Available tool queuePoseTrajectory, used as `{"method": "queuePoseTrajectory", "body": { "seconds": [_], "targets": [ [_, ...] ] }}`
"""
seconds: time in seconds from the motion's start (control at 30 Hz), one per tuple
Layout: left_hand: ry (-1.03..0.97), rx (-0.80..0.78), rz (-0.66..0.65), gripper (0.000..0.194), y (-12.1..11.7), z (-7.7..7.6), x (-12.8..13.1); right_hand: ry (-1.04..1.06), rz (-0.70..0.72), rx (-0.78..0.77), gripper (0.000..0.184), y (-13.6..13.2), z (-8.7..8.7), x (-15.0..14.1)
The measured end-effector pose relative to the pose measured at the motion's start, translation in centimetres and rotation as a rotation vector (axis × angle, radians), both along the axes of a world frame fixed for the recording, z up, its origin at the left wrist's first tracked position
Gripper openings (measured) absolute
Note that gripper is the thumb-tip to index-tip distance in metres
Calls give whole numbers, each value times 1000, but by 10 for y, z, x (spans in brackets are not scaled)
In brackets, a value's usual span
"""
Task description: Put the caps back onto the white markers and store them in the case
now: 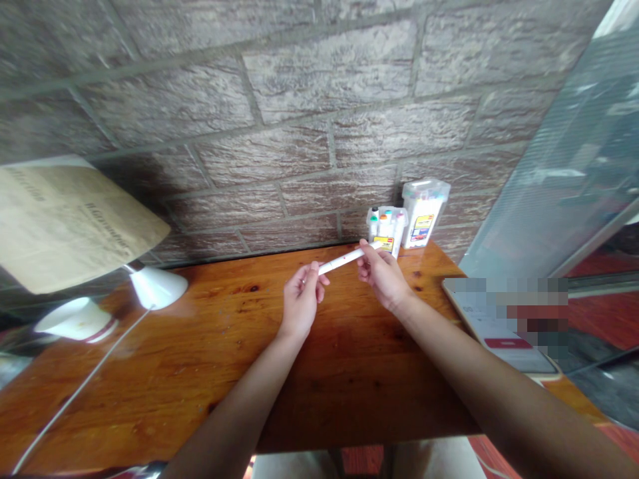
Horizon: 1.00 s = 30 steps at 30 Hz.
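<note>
A white marker pen (342, 261) is held between my two hands above the wooden table, tilted up toward the right. My left hand (302, 296) pinches its lower left end. At its upper right end, the thumb and fingers of my right hand (382, 273) close on it. Just behind my right hand stands a clear plastic case of markers (387, 223), with green, black, orange and pink ends showing; my hand covers part of its lower front. Beside it on the right is a taller, lidded marker case (424, 213) with a yellow label.
On the left are a table lamp (158, 287) with a printed paper-like shade, its white cord (84, 382) crossing the table (224, 359), and a white cup (77, 319). A tablet (504, 332), partly blurred, lies at the right edge. A brick wall (289, 153) rises behind.
</note>
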<state>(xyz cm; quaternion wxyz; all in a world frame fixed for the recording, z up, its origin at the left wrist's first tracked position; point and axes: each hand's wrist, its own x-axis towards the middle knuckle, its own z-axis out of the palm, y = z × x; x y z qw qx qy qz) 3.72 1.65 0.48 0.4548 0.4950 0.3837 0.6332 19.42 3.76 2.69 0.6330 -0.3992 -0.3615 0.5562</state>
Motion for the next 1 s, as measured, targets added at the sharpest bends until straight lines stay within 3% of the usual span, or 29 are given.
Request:
{"method": "queuePoseTrajectory", "body": {
  "seconds": [0.33,1.0],
  "targets": [
    [-77,-70,51,42,1,1,-1,-98,5,92,43,-3,-1,-3],
    [-59,-43,49,42,1,1,-2,-214,34,137,50,-5,-3,-5]
  ]
}}
